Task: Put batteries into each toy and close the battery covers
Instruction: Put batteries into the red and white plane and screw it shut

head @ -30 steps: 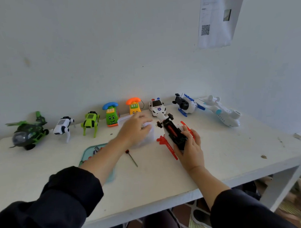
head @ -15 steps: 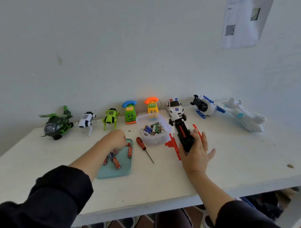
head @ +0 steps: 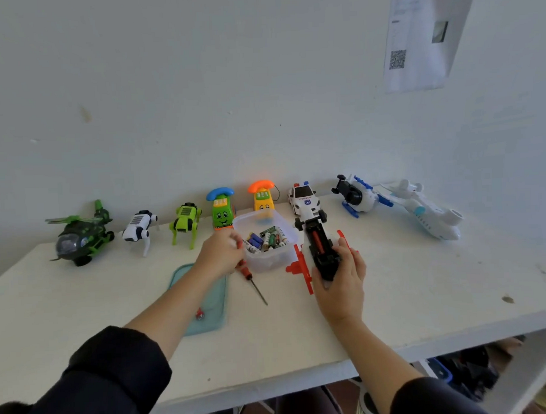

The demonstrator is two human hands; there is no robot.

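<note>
Head view: right hand (head: 341, 280) grips the upside-down red-and-white toy (head: 318, 247), fingers (head: 347, 250) curled round its black underside, mid-table just right of the clear tub of batteries (head: 266, 238). Left hand (head: 219, 253) sits at the tub's left wall, fingers curled over something red; cannot tell exactly what it holds. Red-handled screwdriver (head: 252, 282) lies just below that hand, tip toward the front edge. Teal tray (head: 207, 302) under the left forearm, one battery (head: 199, 314) showing. Other toys line the back edge by the wall: green helicopter (head: 81, 236), white robot dog (head: 139, 227), green dog (head: 185, 219), green phone (head: 221, 210), orange phone (head: 262, 196), police car (head: 304, 199), white-blue toy (head: 358, 196), white plane (head: 426, 212). Table (head: 438, 287) bare to the right of the held toy and along the front edge.
</note>
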